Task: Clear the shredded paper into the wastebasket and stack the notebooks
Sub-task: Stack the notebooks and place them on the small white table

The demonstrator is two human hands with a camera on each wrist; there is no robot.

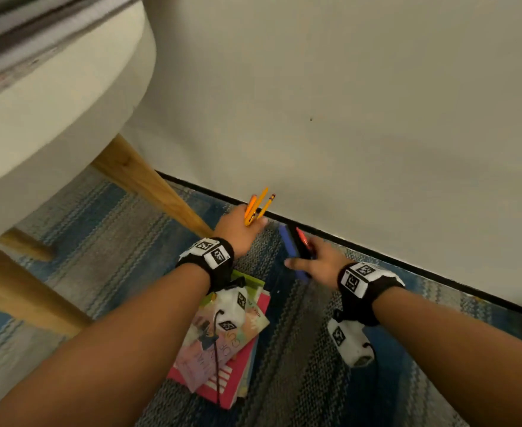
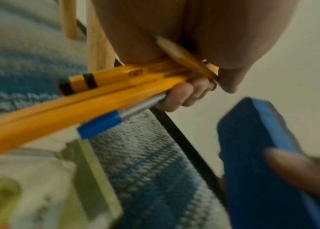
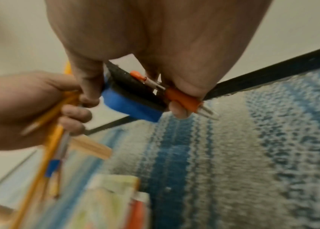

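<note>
Several notebooks [image 1: 222,343] lie in a stack on the striped rug, under my left forearm; a pink one is at the bottom and a pastel printed one on top. My left hand [image 1: 241,226] grips a bundle of yellow pencils [image 2: 100,93] with a blue-capped pen [image 2: 104,120], close to the wall. My right hand [image 1: 315,257] holds a blue board eraser [image 3: 133,106] with black felt together with orange-capped pens [image 3: 182,99]. No shredded paper or wastebasket is in view.
A white wall [image 1: 346,103] with a black base strip runs just beyond both hands. A white round table [image 1: 53,103] on wooden legs [image 1: 148,186] stands at the left. The blue and grey rug [image 1: 299,365] covers the floor.
</note>
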